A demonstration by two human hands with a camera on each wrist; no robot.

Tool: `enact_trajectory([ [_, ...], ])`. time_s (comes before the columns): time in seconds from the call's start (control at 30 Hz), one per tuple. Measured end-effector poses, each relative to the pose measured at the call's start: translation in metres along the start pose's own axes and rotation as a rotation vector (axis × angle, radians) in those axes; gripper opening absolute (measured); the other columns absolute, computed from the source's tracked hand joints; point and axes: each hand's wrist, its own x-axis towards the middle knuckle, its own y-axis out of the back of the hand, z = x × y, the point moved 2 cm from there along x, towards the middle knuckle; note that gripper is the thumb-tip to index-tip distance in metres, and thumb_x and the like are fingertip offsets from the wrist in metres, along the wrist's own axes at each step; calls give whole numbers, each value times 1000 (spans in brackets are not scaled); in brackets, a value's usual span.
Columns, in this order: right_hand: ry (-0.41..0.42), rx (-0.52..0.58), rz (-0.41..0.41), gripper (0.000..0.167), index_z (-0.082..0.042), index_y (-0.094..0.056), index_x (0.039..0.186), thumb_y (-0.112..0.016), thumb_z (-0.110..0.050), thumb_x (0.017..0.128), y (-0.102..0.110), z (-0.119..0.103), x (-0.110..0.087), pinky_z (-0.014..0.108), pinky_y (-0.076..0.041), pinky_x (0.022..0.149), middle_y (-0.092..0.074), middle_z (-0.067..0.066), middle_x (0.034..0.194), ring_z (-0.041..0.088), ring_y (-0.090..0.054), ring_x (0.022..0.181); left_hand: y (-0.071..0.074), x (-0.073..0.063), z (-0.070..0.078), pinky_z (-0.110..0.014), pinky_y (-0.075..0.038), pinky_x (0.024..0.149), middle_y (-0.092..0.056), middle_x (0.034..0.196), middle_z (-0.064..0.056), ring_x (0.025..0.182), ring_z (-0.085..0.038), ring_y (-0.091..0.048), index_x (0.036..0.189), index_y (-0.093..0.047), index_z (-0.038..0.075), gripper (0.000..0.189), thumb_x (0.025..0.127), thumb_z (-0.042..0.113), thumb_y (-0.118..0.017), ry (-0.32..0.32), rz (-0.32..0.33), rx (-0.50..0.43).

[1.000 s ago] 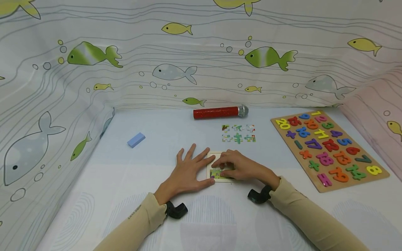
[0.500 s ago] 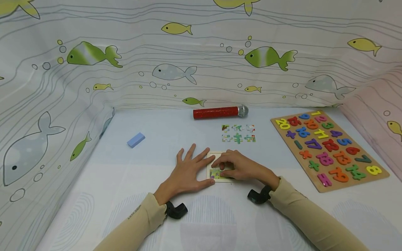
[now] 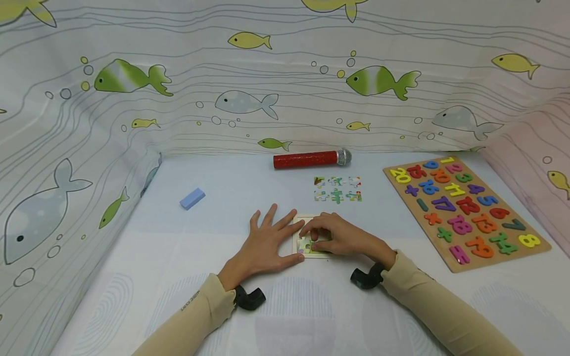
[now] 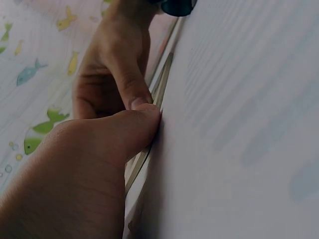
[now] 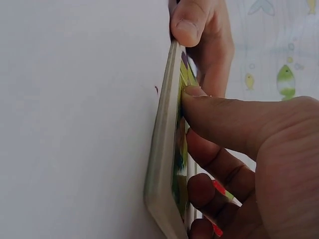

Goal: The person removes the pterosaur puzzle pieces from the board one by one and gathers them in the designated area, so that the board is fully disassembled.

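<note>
A small jigsaw board with a pale rim (image 3: 307, 215) lies between the two hands. My left hand (image 3: 269, 244) is spread flat, its thumb and index fingertip on the board's left edge. My right hand (image 3: 345, 237) reaches over the board from the right, thumb and index finger pinching a green puzzle piece (image 3: 305, 245). In the right wrist view that piece (image 5: 188, 74) tilts up slightly from the board, under the thumb. The right palm and fingers hide much of the board's right half. Several loose puzzle pieces (image 3: 337, 194) lie in two rows just behind it.
A red toy microphone (image 3: 307, 159) lies at the back. On the right rests a wooden number board (image 3: 438, 232) with coloured numerals. A blue block (image 3: 192, 199) lies at the left. Fish-printed cloth walls (image 3: 187, 74) stand behind and at the sides.
The green puzzle piece at my right fingertips has tipped a little and now looks paler. Both hands stay almost in the same place.
</note>
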Motion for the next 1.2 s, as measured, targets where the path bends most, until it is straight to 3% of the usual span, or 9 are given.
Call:
enact_trajectory([
  [0.43, 34, 56, 27, 28, -16, -70, 118, -76, -10, 91, -1, -2, 0, 31, -48, 87, -69, -3, 101, 17, -60, 96, 0, 0, 0, -75, -7, 116, -29, 169, 5, 157, -45, -13, 157, -38, 36, 79, 89, 72, -54, -1, 2, -2],
  [0.7, 42, 115, 68, 18, -15, -71, 113, -71, -12, 96, -3, -1, 0, 25, -50, 74, -67, -3, 95, 9, -57, 82, 0, 0, 0, -75, -7, 116, -29, 168, 5, 157, -45, -13, 157, -39, 35, 79, 89, 72, -54, -1, 1, -14],
  [0.87, 59, 188, 83, 18, -11, -70, 114, -71, -11, 96, -2, 0, 0, 25, -52, 71, -70, 2, 95, 11, -61, 79, 2, 0, 1, -75, -7, 116, -30, 168, 4, 157, -45, -12, 157, -39, 35, 78, 90, 71, -55, -3, -3, -14],
  [1.03, 10, 177, 125, 20, -12, -71, 115, -71, -12, 96, 6, 2, 0, 24, -47, 69, -72, -2, 96, 12, -60, 81, 3, 0, 1, -76, -8, 116, -29, 168, 4, 157, -45, -12, 158, -35, 40, 78, 89, 72, -54, -3, -9, -2],
  [1.2, -56, 144, 203, 18, -15, -72, 115, -70, -15, 97, 18, 10, -1, 25, -43, 70, -71, -2, 92, 16, -56, 80, 2, 0, 1, -76, -8, 116, -30, 169, 4, 157, -46, -12, 157, -38, 36, 79, 89, 72, -54, -1, -9, 3],
])
